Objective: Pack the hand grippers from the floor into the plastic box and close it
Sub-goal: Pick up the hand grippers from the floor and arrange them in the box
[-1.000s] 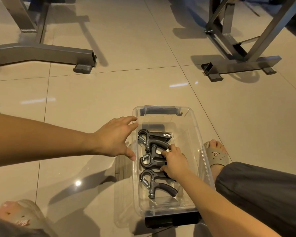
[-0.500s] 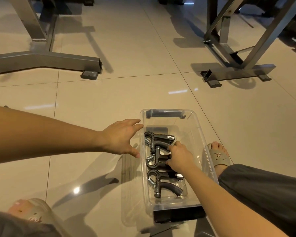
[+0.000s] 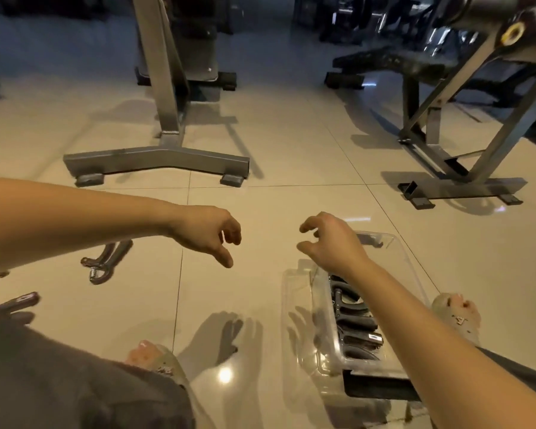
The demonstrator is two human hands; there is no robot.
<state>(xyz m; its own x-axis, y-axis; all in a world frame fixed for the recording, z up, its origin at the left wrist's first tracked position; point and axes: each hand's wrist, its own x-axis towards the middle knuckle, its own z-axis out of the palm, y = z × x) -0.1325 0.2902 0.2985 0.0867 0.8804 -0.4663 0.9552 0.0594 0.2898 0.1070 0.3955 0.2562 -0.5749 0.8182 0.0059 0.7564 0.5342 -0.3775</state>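
Person, seen from a head-worn camera. Arms: both forearms bare, no sleeves, watch, bands or rings visible. Left hand (image 3: 209,233) and right hand (image 3: 328,239): bare, ungloved. Legwear: dark grey fabric over both legs, left leg (image 3: 75,379) and right leg (image 3: 508,366), possibly shorts, since the hem is blurred. Footwear: pale, translucent-looking open-toed sandals, left sandal (image 3: 161,363) and right sandal (image 3: 455,317), each with a broad strap bearing a small dark marking; toes exposed.
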